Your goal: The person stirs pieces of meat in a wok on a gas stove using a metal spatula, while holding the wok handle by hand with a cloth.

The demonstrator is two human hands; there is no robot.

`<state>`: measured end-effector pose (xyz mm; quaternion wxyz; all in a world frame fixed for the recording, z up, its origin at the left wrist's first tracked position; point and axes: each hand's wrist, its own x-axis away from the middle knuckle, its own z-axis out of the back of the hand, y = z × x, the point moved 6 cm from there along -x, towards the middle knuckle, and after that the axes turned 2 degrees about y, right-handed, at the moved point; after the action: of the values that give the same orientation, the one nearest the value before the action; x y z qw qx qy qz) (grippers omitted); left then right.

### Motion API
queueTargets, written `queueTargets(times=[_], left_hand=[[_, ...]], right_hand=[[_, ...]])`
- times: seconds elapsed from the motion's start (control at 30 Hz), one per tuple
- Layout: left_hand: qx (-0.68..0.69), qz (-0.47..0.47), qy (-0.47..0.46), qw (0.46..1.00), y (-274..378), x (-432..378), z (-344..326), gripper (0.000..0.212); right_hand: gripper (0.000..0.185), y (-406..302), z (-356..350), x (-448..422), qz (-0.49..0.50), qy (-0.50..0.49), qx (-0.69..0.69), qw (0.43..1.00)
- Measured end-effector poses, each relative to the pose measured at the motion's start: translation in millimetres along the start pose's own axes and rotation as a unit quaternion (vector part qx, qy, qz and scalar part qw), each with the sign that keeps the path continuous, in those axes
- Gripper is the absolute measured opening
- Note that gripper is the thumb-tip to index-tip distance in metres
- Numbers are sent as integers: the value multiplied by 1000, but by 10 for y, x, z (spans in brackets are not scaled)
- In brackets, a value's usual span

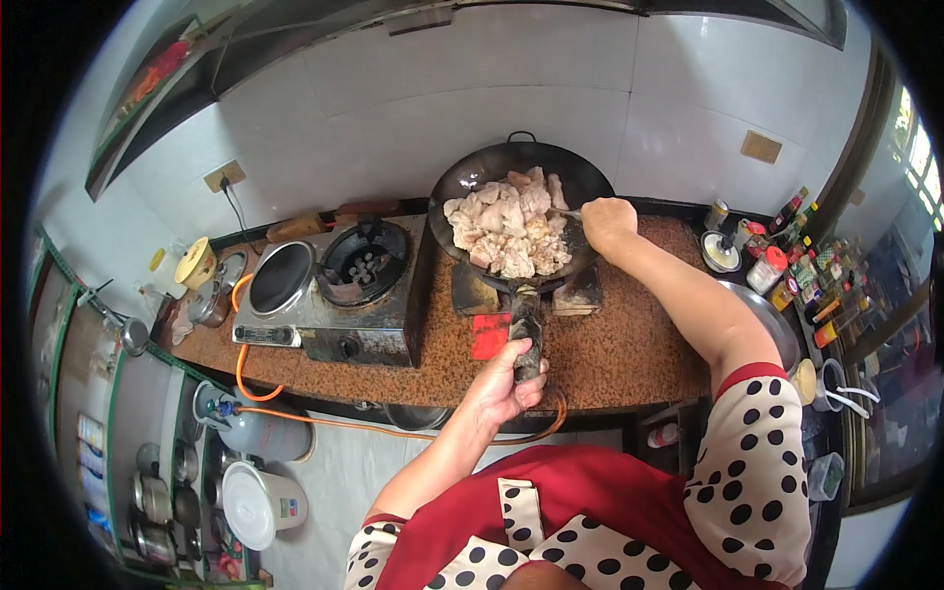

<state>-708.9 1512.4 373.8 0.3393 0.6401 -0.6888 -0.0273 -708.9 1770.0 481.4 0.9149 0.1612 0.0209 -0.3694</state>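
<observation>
A dark wok sits over wooden blocks on the speckled brown counter. Pale chunks of meat, probably poultry, are heaped inside it. My left hand grips the wok's cloth-wrapped handle at the counter's front. At the wok's right rim, my right hand is closed around a metal utensil. Its far end is hidden among the meat. A red square item lies beside the handle.
A two-burner gas stove stands left on the counter. Sauce bottles and jars crowd the right corner, near a metal basin. An orange hose runs from a gas cylinder below the counter. A lidded white bucket stands on the floor.
</observation>
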Motion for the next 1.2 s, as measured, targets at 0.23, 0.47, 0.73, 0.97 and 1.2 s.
queueTargets(times=[0.23, 0.47, 0.73, 0.97, 1.2], left_hand=[[6, -20, -14, 1000, -9, -23, 36, 32], [18, -12, -38, 999, -49, -74, 107, 34], [7, -26, -52, 998, -39, -82, 117, 33], [25, -15, -66, 997, -37, -100, 144, 24], [-8, -20, -58, 998, -42, -97, 149, 34]], right_hand=[[16, 64, 136, -133, 21, 77, 44, 996], [9, -81, 361, 14, 132, 228, 171, 950], [9, -92, 771, 324, 219, 300, 295, 880], [12, 113, 1407, 478, 186, 299, 318, 880], [13, 136, 1951, 327, 81, 43, 242, 966]])
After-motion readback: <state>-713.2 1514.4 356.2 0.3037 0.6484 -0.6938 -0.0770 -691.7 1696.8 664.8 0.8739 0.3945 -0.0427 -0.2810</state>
